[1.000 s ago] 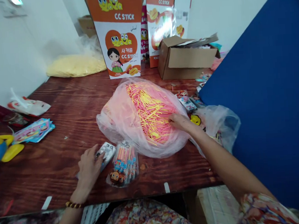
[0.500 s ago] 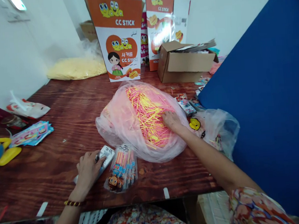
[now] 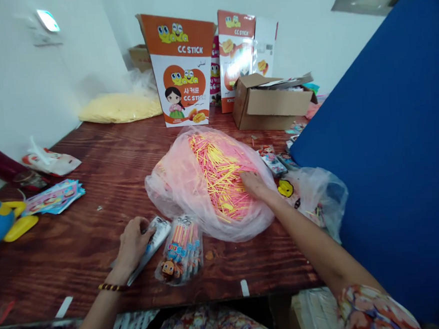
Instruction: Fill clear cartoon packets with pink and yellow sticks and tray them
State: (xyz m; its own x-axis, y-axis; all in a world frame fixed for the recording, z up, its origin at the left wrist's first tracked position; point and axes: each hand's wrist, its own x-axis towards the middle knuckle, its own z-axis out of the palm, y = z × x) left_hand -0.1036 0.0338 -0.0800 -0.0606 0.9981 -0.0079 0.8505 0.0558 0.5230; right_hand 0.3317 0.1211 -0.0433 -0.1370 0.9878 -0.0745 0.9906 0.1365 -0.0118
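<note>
At the near left of the table, my left hand (image 3: pixel 134 243) is curled over a stack of flat, clear printed pouches (image 3: pixel 159 234), thumb and fingers closed at its edge. Just right of that stack lie several filled pouches (image 3: pixel 180 247), fanned out, with pink and yellow sticks and a brown cartoon figure showing. My right hand (image 3: pixel 254 186) reaches into a large clear plastic bag (image 3: pixel 178 170) of thin pink and yellow sticks (image 3: pixel 220 177). Its fingertips sink among the sticks and look blurred, so their grip is hidden.
Behind the bag stand a CC Stick carton (image 3: pixel 183 69) and an open brown cardboard box (image 3: pixel 275 103). A blue partition (image 3: pixel 384 148) borders the right side. A crumpled clear bag (image 3: pixel 324 192) sits beside my right forearm. Blue-pink packets (image 3: pixel 54 197) and a tissue pack (image 3: pixel 54 161) lie left.
The view has tilted up slightly. My left fingers have drawn up at the edge of the pouch stack, lifting it a little. My right hand has pushed slightly deeper among the sticks.
</note>
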